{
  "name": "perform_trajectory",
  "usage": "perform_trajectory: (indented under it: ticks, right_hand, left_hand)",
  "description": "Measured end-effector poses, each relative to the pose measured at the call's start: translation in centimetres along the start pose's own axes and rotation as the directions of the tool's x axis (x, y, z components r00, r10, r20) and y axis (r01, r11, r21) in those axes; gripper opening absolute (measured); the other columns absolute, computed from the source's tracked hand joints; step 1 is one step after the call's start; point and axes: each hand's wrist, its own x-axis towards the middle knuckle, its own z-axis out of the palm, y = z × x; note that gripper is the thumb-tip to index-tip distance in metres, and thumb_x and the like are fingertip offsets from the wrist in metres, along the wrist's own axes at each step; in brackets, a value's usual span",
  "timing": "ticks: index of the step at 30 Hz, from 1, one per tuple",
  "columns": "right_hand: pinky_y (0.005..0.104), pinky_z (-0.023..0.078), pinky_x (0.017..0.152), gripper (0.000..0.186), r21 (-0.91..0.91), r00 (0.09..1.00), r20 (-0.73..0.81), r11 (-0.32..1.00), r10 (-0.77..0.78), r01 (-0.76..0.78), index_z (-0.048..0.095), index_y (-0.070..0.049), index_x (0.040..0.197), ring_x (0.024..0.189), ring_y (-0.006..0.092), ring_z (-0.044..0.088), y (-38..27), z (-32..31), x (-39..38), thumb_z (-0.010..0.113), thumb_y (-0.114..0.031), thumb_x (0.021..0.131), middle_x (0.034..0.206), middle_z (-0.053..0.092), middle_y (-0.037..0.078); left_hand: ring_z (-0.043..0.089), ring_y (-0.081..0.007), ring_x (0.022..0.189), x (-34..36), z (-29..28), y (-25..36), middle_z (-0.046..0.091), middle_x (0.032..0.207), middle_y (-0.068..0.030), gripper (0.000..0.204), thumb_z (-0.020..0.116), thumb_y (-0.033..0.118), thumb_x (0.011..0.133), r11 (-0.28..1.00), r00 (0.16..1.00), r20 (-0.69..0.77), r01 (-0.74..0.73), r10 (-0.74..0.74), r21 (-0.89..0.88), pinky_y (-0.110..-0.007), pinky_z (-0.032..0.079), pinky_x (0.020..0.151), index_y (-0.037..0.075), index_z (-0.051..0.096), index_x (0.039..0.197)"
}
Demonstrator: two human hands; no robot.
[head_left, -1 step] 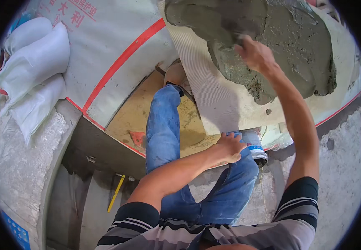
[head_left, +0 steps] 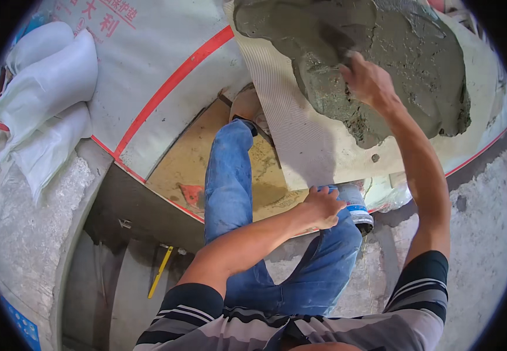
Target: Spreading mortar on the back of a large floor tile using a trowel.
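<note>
My right hand (head_left: 371,83) is closed on the handle of a trowel (head_left: 336,38), whose blurred blade blends into the mortar. Wet grey mortar (head_left: 423,76) lies in a thick, uneven layer on a pale slab (head_left: 306,131). Fine ridges run along the slab's left part, and the mortar's near edge is ragged. Draped over my right knee, my left hand (head_left: 323,209) holds nothing and has its fingers apart. Just beyond that knee is a bucket (head_left: 355,205) with a blue band, partly hidden by my leg.
White sacks (head_left: 60,76) are piled at the far left. Beside my left leg lies a yellowish board (head_left: 183,158), next to a pale protective sheet (head_left: 171,47) with red stripes. A yellow spirit level (head_left: 160,272) rests lower down, near a step edge (head_left: 81,234).
My right hand has shifted slightly to the right and toward me with the trowel. My left hand stays on the knee.
</note>
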Motion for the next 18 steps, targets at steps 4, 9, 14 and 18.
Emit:
perform_trajectory:
  ticks: [4, 9, 14, 18]
  right_hand:
    - [0.0473, 0.048, 0.071, 0.043, -0.122, 1.000, 0.009, 0.992, 0.025, -0.023, 0.050, -0.002, 0.100, 0.082, 0.0399, 0.061, -1.5, -3.2, -0.9, 0.042, -0.043, 0.092, 0.083, 0.063, 0.024]
    - [0.0473, 0.048, 0.073, 0.044, -0.156, 0.996, 0.076, 0.985, -0.055, 0.066, 0.051, -0.001, 0.100, 0.083, 0.0397, 0.062, -6.5, -2.5, 5.2, 0.042, -0.043, 0.092, 0.082, 0.063, 0.024]
    - [0.0487, 0.047, 0.068, 0.041, -0.189, 0.971, -0.231, 0.982, -0.066, 0.022, 0.049, -0.002, 0.091, 0.080, 0.0430, 0.060, -8.7, -1.1, 10.7, 0.046, -0.043, 0.092, 0.080, 0.062, 0.024]
    - [0.0464, 0.051, 0.066, 0.046, -0.183, 0.937, -0.207, 0.952, -0.280, 0.245, 0.050, 0.000, 0.093, 0.074, 0.0396, 0.063, -7.0, -1.6, 8.9, 0.042, -0.046, 0.092, 0.077, 0.064, 0.020]
  left_hand:
    - [0.045, -0.0314, 0.112, -0.8, -0.9, 0.6, 0.049, 0.116, -0.0131, 0.042, 0.060, 0.029, 0.079, 0.999, 0.999, -0.024, -0.044, 0.043, -0.019, -0.051, 0.036, 0.090, 0.015, 0.053, 0.118]
    - [0.039, -0.0340, 0.118, -1.8, -1.9, 0.1, 0.046, 0.119, -0.0152, 0.042, 0.058, 0.025, 0.082, 0.984, 1.000, -0.018, -0.010, 0.006, -0.176, -0.055, 0.025, 0.101, 0.012, 0.052, 0.121]
    - [0.036, -0.0362, 0.123, -2.8, -2.3, -0.7, 0.043, 0.122, -0.0172, 0.041, 0.058, 0.022, 0.082, 0.960, 1.000, -0.018, -0.001, -0.004, -0.278, -0.057, 0.020, 0.105, 0.011, 0.052, 0.121]
    - [0.038, -0.0370, 0.121, -3.6, -2.7, -1.0, 0.043, 0.122, -0.0174, 0.042, 0.058, 0.022, 0.082, 0.957, 0.998, -0.069, -0.013, -0.007, -0.288, -0.057, 0.020, 0.106, 0.011, 0.052, 0.121]
